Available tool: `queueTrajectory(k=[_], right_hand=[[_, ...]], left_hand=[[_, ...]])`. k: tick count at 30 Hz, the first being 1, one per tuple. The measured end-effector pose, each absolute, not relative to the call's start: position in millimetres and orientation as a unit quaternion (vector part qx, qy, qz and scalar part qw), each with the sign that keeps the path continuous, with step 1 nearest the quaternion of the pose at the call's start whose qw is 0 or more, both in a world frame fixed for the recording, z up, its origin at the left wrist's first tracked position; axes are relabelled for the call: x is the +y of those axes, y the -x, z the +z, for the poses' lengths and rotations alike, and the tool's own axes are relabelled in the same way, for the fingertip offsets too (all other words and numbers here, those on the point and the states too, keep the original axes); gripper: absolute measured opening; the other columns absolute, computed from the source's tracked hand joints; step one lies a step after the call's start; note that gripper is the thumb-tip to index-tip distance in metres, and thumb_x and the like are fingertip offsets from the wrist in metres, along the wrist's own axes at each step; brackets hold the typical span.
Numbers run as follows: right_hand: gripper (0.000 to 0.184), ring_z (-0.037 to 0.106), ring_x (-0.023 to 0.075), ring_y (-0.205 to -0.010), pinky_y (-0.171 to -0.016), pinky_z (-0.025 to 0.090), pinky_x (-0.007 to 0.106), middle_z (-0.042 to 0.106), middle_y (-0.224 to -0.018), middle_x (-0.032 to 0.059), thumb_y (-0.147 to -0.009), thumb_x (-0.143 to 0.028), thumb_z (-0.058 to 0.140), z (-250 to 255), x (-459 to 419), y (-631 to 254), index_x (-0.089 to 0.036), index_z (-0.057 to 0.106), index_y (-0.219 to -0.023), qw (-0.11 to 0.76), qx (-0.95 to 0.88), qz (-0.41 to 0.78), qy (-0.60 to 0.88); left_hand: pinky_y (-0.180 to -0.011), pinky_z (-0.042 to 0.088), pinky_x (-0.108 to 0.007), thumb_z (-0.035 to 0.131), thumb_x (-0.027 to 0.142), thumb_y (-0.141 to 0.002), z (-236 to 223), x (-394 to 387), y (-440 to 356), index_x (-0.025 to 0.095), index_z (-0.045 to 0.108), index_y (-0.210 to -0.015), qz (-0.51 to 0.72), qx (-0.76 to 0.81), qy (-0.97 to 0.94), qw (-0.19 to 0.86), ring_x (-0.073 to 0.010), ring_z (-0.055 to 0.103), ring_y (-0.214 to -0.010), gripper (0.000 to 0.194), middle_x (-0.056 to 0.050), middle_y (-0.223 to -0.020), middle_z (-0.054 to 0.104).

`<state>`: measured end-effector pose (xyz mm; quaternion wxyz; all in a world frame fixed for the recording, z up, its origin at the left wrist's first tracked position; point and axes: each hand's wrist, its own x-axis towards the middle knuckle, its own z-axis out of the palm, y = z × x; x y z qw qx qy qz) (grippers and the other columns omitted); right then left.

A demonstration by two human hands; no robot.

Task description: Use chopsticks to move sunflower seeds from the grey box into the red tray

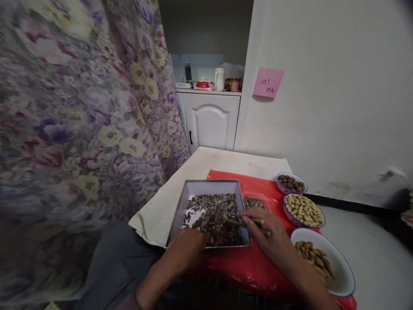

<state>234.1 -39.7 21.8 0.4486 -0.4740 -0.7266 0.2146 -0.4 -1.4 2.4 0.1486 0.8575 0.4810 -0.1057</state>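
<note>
A shallow, pale-walled box (pixel 211 187) sits on the table, with a layer of striped sunflower seeds (pixel 216 206) over most of its white bottom. My left hand (pixel 187 249) is closed over the box's near wall, its fingertips partly hidden. Wooden chopsticks (pixel 230 220) are in my right hand (pixel 264 230), above the box's right wall. Their tips point left, down among the seeds. Just right of the box, partly behind my right hand, a clear tray (pixel 263 196) holds more sunflower seeds.
Along the right stand a bowl of round brown nuts (pixel 290 183), a bowl of peanuts (pixel 303 210) and a white bowl (pixel 342 267) with longish brown nuts. Red plastic (pixel 226 174) covers part of the cream tablecloth (pixel 167 202). A floral curtain (pixel 80 129) hangs at left.
</note>
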Motion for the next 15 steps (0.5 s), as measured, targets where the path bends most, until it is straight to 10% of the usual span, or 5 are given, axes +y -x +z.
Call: queueTrajectory(k=[15], right_hand=[[0.025, 0.062, 0.0146, -0.06, -0.057, 0.045, 0.024, 0.066, -0.071, 0.0019, -0.097, -0.03, 0.049, 24, -40, -232, -0.018, 0.066, -0.084, 0.453, -0.69, 0.231, 0.516]], left_hand=[[-0.072, 0.053, -0.036, 0.058, 0.036, -0.079, 2, 0, 1, 0.023, 0.073, -0.092, -0.104, 0.476, -0.866, 0.118, -0.0317, 0.072, -0.089, 0.024, -0.012, -0.088, 0.076]])
